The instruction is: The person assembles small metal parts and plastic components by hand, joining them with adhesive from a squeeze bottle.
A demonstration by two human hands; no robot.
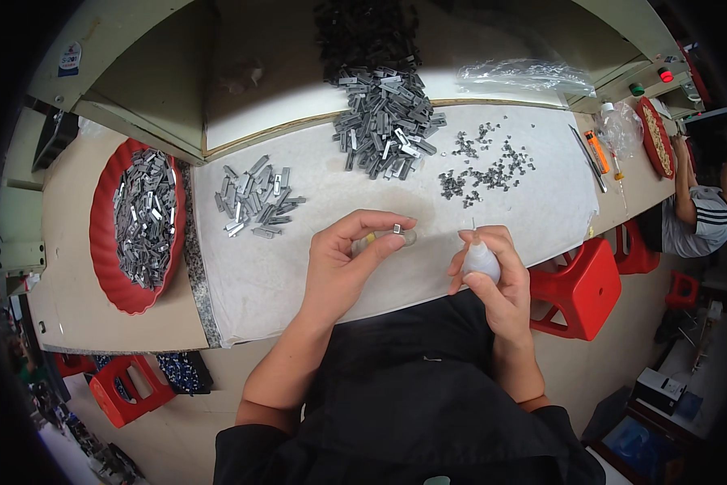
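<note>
Left hand point(343, 255), fingers pinching a small silver metal block point(397, 229); right hand point(507, 297), fingers round a white needle-tipped squeeze bottle point(481, 261), likely best pressed lightly.

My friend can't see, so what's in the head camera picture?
A person's left hand pinches a small shiny piece over a white-covered table while the right hand holds a thin-tipped squeeze bottle. Beyond lie two piles of grey pieces and scattered tiny parts; a red bowl at left holds more grey pieces.
</note>
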